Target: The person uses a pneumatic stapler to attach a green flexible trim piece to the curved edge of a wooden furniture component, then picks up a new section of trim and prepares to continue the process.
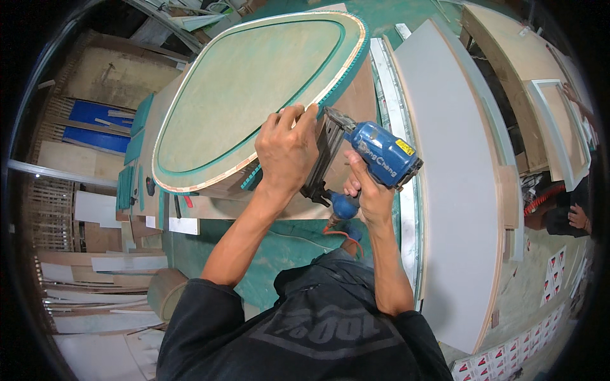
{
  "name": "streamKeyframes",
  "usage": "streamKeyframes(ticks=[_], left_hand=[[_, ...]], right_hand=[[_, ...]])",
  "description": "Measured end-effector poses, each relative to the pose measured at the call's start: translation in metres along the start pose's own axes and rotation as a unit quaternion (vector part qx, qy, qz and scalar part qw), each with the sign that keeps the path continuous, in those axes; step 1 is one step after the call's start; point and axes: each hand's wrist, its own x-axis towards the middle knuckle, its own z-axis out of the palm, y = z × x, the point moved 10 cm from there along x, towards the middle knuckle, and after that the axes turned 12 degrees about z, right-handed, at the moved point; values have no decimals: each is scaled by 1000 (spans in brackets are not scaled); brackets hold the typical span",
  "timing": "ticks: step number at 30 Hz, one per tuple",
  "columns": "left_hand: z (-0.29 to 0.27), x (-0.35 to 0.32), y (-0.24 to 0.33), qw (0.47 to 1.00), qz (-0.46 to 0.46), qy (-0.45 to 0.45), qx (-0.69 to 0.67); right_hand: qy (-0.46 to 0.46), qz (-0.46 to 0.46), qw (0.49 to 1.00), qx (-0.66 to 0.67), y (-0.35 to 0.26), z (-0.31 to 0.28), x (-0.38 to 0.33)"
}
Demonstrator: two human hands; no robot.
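A large rounded board (254,82), pale green with a darker green inset line, lies in front of me. A notched green edging strip (353,66) runs around its right rim; a further length shows below the rim by my left wrist. My left hand (287,149) is closed over the near right rim, fingertips pinching the edging strip there. What lies under the palm is hidden. My right hand (370,190) is wrapped around the handle of a blue nail gun (381,152). Its nose is beside my left fingertips, close to the rim. An orange air hose (343,232) trails below the gun.
A long grey-white curved panel (451,178) stands to the right. Wood offcuts (95,295) are stacked at the left, near a round drum-like piece (166,295). Another person's hand (577,217) shows at far right, near a light frame (562,130).
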Motion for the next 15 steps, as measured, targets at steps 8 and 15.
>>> streamKeyframes(ticks=[8, 15], left_hand=[[0, 0, -5, 1000, -4, 8, -19], [1, 1, -8, 1000, 2, 4, -30]], right_hand=[[6, 1, 1000, -10, 4, 2, 0], [7, 12, 1000, 13, 10, 5, -1]])
